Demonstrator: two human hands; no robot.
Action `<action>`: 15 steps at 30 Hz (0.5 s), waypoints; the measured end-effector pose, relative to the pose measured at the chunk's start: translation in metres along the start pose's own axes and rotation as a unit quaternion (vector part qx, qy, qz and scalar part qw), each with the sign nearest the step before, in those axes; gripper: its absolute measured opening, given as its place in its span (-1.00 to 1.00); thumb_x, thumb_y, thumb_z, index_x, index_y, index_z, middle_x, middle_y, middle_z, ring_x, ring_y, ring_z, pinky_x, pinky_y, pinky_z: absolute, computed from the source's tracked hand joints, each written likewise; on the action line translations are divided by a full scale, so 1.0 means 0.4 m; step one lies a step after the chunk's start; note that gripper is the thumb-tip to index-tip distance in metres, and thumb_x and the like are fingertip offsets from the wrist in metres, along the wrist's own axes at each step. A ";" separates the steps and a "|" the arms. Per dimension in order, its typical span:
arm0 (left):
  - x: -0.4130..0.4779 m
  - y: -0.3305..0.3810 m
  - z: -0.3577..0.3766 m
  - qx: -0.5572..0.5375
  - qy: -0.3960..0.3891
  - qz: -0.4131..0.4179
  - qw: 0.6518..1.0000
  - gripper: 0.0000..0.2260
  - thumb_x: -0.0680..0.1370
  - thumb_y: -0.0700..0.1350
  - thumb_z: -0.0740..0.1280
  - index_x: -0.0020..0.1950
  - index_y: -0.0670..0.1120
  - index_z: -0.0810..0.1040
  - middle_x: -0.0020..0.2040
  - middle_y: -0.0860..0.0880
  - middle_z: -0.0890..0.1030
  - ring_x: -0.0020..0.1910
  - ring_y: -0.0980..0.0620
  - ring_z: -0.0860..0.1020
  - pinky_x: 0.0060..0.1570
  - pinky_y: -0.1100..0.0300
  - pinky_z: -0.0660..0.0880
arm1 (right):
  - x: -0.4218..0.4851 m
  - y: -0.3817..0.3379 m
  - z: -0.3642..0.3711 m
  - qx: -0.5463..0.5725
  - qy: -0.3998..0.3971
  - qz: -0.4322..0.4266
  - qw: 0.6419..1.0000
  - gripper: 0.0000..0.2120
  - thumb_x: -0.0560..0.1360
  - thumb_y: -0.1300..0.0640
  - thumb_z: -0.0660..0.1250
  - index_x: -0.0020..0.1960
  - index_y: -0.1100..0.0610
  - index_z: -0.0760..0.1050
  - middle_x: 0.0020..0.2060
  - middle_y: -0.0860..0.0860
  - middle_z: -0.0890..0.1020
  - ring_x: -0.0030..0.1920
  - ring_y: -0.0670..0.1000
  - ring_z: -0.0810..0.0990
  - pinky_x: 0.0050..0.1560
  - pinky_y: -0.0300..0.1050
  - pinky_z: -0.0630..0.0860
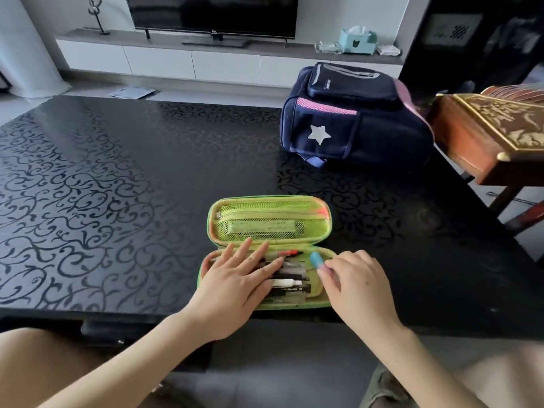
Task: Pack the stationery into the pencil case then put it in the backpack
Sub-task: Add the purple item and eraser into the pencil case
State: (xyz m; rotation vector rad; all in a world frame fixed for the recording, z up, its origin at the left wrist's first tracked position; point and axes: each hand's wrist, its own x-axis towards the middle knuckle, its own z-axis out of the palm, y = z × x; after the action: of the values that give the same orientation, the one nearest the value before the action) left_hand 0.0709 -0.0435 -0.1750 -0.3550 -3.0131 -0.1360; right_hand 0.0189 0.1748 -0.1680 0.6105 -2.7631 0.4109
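Packing: your left hand (235,285) flat on pens (290,282), right hand (356,278) pinches blue eraser (317,260) in pencil case (265,200). Next: zip, then backpack (353,122) upper right.

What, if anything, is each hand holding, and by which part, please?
Right hand pinches the blue-pink piece by its pink end; left hand rests flat on pens.

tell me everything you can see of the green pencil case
The pencil case is a green, stiff-looking shell with lime lining, lying opened flat near the black table's front edge. Its far half has a zipped mesh pocket with something flat inside; the near half holds pens lying side by side. The left hand rests flat on the pens, and the right hand pinches a blue-and-pink item at its right end.
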 end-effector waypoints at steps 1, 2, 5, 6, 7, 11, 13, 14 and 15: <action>-0.004 0.001 0.001 0.015 -0.006 0.014 1.000 -0.61 0.61 0.12 -0.11 0.41 0.22 0.26 0.43 0.03 0.34 0.41 -0.12 0.27 0.41 -0.04 0.10 | 0.001 -0.002 0.001 0.008 0.006 0.002 1.000 -0.89 0.38 0.12 0.45 -0.30 0.10 0.59 -0.42 -0.05 0.54 -0.37 0.03 0.44 -0.37 -0.06 0.45; -0.010 0.000 0.000 0.013 -0.022 0.023 0.999 -0.61 0.61 0.13 -0.12 0.42 0.24 0.21 0.44 0.02 0.31 0.42 -0.15 0.25 0.40 -0.10 0.12 | 0.001 -0.004 0.002 0.016 0.012 0.005 1.000 -0.88 0.38 0.13 0.45 -0.31 0.11 0.58 -0.42 -0.05 0.53 -0.36 0.02 0.44 -0.37 -0.08 0.45; -0.017 -0.007 0.000 -0.019 -0.032 0.018 0.999 -0.62 0.59 0.21 -0.24 0.41 0.37 0.01 0.49 0.05 0.15 0.47 -0.18 0.06 0.36 -0.23 0.01 | 0.001 -0.012 0.006 0.047 0.031 0.044 0.997 -0.80 0.35 0.15 0.47 -0.39 0.12 0.51 -0.42 -0.04 0.50 -0.35 0.01 0.42 -0.39 -0.14 0.40; -0.017 -0.006 -0.001 -0.027 -0.027 0.016 0.999 -0.62 0.57 0.23 -0.26 0.39 0.39 0.01 0.49 0.06 0.12 0.48 -0.17 0.01 0.37 -0.23 -0.03 | 0.003 -0.012 0.009 0.061 0.032 0.066 0.995 -0.78 0.35 0.13 0.47 -0.41 0.13 0.51 -0.41 -0.04 0.50 -0.33 0.01 0.42 -0.37 -0.16 0.39; -0.018 -0.003 -0.001 -0.036 -0.022 0.016 0.999 -0.62 0.57 0.25 -0.25 0.38 0.41 0.04 0.49 0.06 0.10 0.48 -0.16 -0.02 0.38 -0.22 -0.05 | 0.005 -0.010 0.010 0.076 0.024 0.094 0.992 -0.78 0.36 0.10 0.45 -0.41 0.13 0.51 -0.39 -0.04 0.51 -0.30 0.01 0.44 -0.33 -0.17 0.37; -0.025 0.004 0.003 -0.070 0.003 0.018 0.997 -0.64 0.57 0.25 -0.13 0.34 0.39 0.23 0.48 0.09 0.17 0.49 -0.12 0.03 0.40 -0.23 0.00 | 0.012 0.003 0.009 0.135 -0.006 0.175 0.975 -0.76 0.40 0.01 0.35 -0.37 0.12 0.53 -0.30 -0.06 0.56 -0.18 0.00 0.48 -0.23 -0.18 0.30; -0.027 0.009 0.002 -0.081 0.025 0.013 0.996 -0.66 0.58 0.23 -0.07 0.29 0.36 0.33 0.45 0.06 0.26 0.46 -0.14 0.15 0.37 -0.26 0.11 | 0.012 -0.001 0.008 0.143 0.000 0.180 0.973 -0.75 0.39 0.02 0.36 -0.40 0.13 0.51 -0.31 -0.06 0.55 -0.19 0.00 0.48 -0.25 -0.17 0.30; -0.027 0.013 0.000 -0.085 0.040 0.017 0.995 -0.67 0.58 0.20 -0.01 0.25 0.31 0.42 0.41 0.04 0.34 0.43 -0.14 0.23 0.35 -0.27 0.18 | 0.013 -0.005 0.009 0.145 0.004 0.183 0.972 -0.74 0.39 0.03 0.36 -0.41 0.15 0.50 -0.32 -0.05 0.55 -0.20 0.00 0.48 -0.27 -0.16 0.30; -0.027 0.017 -0.002 -0.087 0.059 0.025 0.994 -0.69 0.58 0.17 0.05 0.20 0.24 0.51 0.36 0.02 0.42 0.39 -0.14 0.32 0.32 -0.27 0.23 | 0.015 -0.009 0.011 0.148 0.008 0.190 0.970 -0.73 0.38 0.03 0.36 -0.42 0.16 0.49 -0.32 -0.04 0.55 -0.21 0.01 0.48 -0.30 -0.14 0.31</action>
State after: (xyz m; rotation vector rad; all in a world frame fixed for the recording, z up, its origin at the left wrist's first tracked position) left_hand 0.0829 -0.0393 -0.1750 -0.4209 -2.8800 -0.4016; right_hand 0.0143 0.1680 -0.1692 0.1269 -2.8206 0.9179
